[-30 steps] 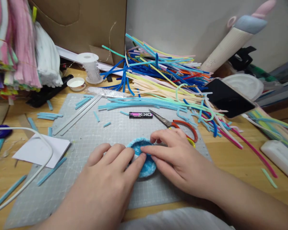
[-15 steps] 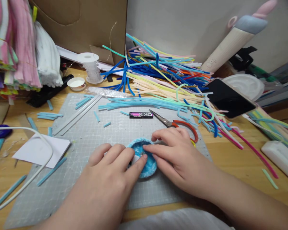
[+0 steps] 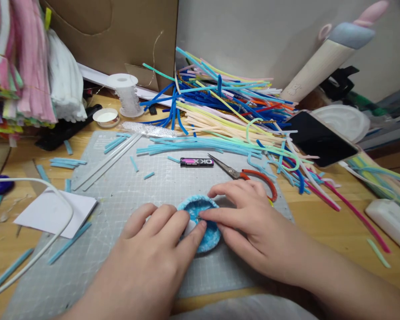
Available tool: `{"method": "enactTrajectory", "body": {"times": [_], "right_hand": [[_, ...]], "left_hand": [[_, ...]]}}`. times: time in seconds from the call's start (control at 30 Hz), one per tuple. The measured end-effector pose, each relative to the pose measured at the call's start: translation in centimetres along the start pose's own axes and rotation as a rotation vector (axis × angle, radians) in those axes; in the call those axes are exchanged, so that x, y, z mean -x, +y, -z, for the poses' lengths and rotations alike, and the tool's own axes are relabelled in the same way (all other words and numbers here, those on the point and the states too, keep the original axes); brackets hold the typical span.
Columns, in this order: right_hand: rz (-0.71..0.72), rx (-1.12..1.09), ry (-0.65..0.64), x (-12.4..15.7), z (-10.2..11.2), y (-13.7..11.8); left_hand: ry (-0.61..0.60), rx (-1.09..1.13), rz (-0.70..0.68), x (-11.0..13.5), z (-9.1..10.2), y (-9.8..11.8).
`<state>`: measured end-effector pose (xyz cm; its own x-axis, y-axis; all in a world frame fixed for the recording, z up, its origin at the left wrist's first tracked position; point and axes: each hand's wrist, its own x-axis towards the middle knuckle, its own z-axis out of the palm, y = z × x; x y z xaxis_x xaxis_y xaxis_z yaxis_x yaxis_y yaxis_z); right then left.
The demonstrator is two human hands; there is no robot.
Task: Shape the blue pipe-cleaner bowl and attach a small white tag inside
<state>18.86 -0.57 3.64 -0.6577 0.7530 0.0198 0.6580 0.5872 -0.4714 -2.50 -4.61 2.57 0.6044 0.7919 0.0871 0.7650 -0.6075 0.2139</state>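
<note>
A small round light-blue fuzzy piece (image 3: 207, 238), coiled from pipe cleaner, lies on the grey cutting mat (image 3: 126, 191). My left hand (image 3: 153, 253) presses on its left side, fingers curled, with a small white bit under the fingertips. My right hand (image 3: 250, 226) comes from the right, index finger and thumb pinched at the middle of the blue piece. Both hands cover much of it.
Red-handled scissors (image 3: 253, 175) and a black-and-pink tube (image 3: 196, 162) lie just beyond the hands. A big heap of coloured pipe cleaners (image 3: 226, 106) fills the back. A dark phone (image 3: 320, 138) leans at right, white paper (image 3: 53, 211) and a white cord (image 3: 36, 258) at left.
The view shifted slightly, so both hands and the blue piece sit a little lower. My fingers stay on the piece with only tiny adjustments.
</note>
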Motion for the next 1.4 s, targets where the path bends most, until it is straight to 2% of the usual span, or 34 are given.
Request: {"method": "enactTrajectory", "body": {"times": [0.23, 0.33, 0.53, 0.8, 1.17, 1.4], "right_hand": [[0.013, 0.021, 0.005, -0.1, 0.3, 0.3], [0.009, -0.014, 0.007, 0.0, 0.6, 0.4], [-0.024, -0.085, -0.068, 0.0, 0.4, 0.8], [-0.107, -0.253, -0.07, 0.0, -0.2, 0.9], [-0.149, -0.309, -0.065, -0.3, -0.5, 1.3], [-0.144, -0.277, -0.076, -0.4, -0.4, 0.8]], "left_hand": [[0.003, 0.025, -0.014, 0.2, -0.2, 0.0], [-0.003, 0.032, -0.015, 0.2, -0.1, -0.1], [-0.049, 0.036, -0.004, 0.0, 0.3, 0.2], [-0.016, 0.049, 0.031, -0.2, 0.3, 0.4], [-0.017, 0.064, 0.042, -0.1, 0.6, 0.6], [-0.014, 0.097, -0.01, -0.1, 0.3, 0.1]]}}
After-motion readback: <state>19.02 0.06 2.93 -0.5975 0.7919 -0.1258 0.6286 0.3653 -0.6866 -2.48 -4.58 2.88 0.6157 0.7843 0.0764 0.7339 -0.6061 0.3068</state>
